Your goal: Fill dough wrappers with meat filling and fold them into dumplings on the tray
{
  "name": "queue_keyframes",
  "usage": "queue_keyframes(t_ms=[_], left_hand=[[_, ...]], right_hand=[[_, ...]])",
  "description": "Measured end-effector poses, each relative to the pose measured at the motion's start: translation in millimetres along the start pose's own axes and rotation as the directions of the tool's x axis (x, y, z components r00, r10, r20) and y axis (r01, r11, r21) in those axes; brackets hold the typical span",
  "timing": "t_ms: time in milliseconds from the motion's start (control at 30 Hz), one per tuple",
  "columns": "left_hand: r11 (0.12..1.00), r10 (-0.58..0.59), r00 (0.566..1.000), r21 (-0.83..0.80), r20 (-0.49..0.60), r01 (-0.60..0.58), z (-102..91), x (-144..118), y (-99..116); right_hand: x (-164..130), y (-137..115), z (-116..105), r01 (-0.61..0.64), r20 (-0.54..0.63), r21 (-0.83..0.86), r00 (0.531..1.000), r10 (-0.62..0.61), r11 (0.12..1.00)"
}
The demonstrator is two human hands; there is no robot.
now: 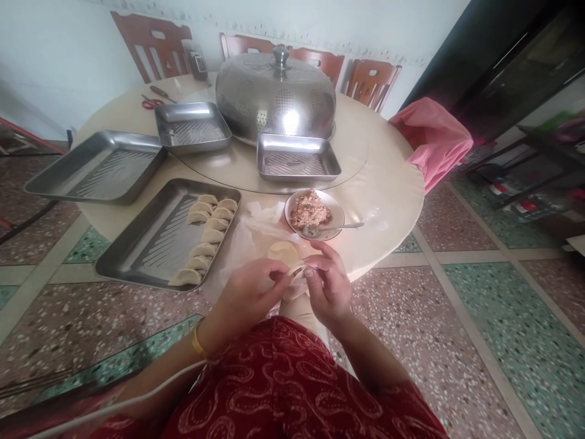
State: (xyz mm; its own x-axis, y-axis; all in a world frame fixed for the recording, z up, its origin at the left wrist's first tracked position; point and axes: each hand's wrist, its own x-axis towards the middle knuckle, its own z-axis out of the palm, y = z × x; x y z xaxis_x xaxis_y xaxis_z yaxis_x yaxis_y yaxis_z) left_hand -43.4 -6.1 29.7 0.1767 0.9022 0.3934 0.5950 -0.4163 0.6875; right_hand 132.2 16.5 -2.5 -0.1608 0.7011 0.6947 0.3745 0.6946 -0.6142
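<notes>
My left hand point(249, 291) and my right hand point(328, 281) meet over the table's near edge, both pinching a pale dumpling point(296, 269) between their fingertips. Just beyond them a stack of round dough wrappers point(282, 250) lies on a clear plastic sheet point(247, 238). A bowl of pinkish minced filling point(313, 211) stands behind it, with a metal spoon point(336, 227) resting in it, handle to the right. To the left a steel tray point(141, 244) holds several folded dumplings point(206, 235) in rows along its right side.
Three more steel trays, one at the left point(98, 166), one behind it point(192, 126) and one at centre point(297, 157), sit on the round table. A perforated steel dome cover point(275, 97) stands at the back. Red scissors point(149, 102) lie far left. Pink cloth point(434, 137) drapes a chair at right.
</notes>
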Motion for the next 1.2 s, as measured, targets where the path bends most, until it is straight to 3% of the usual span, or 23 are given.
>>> queue_keyframes(t_ms=[133,333,533,667,867,1033,1200], left_hand=[[1.0,0.026,0.998,0.015,-0.063,-0.026,1.3,-2.6,-1.4],[0.982,-0.149,0.988,-0.12,-0.03,0.144,1.0,-6.1,-2.2],[0.944,-0.254,0.966,-0.227,-0.038,0.239,1.1,-8.1,-3.8],[0.951,-0.223,0.972,-0.235,-0.078,0.199,0.5,-8.7,-3.6],[0.992,-0.092,0.993,-0.095,-0.076,0.085,-3.5,-11.4,-1.0],[0.997,-0.021,0.992,-0.081,-0.125,0.011,-4.4,-10.8,-1.7],[0.996,-0.048,0.993,-0.079,-0.109,0.039,-4.4,-10.5,-2.6]], right_hand=[[-2.4,-1.4,0.4,-0.058,0.034,0.053,0.998,0.056,0.997],[-2.6,-3.9,-0.7,-0.226,0.169,0.226,0.967,0.191,0.948],[-0.1,-6.4,1.8,-0.233,0.203,0.324,0.964,0.173,0.917],[2.3,-6.6,3.5,-0.186,0.157,0.349,0.978,0.139,0.919],[4.9,-5.7,5.7,-0.175,0.149,0.327,0.98,0.133,0.929],[5.3,-6.8,6.3,-0.156,0.187,0.308,0.977,0.101,0.938],[3.5,-8.0,5.7,-0.152,0.276,0.267,0.958,0.076,0.952]])
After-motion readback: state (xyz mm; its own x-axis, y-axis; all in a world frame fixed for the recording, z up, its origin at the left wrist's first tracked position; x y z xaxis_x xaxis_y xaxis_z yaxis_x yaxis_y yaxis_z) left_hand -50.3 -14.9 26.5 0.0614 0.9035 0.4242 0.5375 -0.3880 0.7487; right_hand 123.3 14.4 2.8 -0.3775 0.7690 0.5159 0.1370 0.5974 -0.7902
